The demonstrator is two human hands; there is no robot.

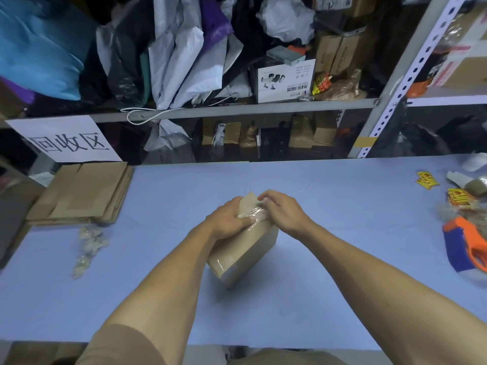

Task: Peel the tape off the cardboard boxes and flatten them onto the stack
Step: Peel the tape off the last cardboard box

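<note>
Centrally, a small brown cardboard box (245,248) sits tilted on the pale blue table covering (329,259), one lower edge resting on the surface and its far end raised between the person's two hands. The left hand (229,219) grips the upper left side of the box, fingers wrapped over the top edge and thumb pressed flat across the taped face. The right hand (282,209) is curled over the far top corner, its fingertips (263,199) pinching at a strip of clear, glossy packing tape (254,210) that runs along the top seam; the tape looks wrinkled and partly lifted there, though how far it is detached cannot be told. One cardboard flap (249,200) stands up behind the fingers.

At the far left of the table lies a stack of flattened brown cardboard sheets (81,193), well apart from the box. Near its front edge, several crumpled wads of clear used tape (89,246) are scattered on the covering. At the right edge rests an orange and blue tape dispenser (466,246), with yellow and red printed stickers (427,180) beyond it. Behind the table, a grey metal shelving unit (237,109) holds parcels, plastic mailer bags and cartons, and a white paper sign with black characters (68,140) hangs from its left end above the stack.
</note>
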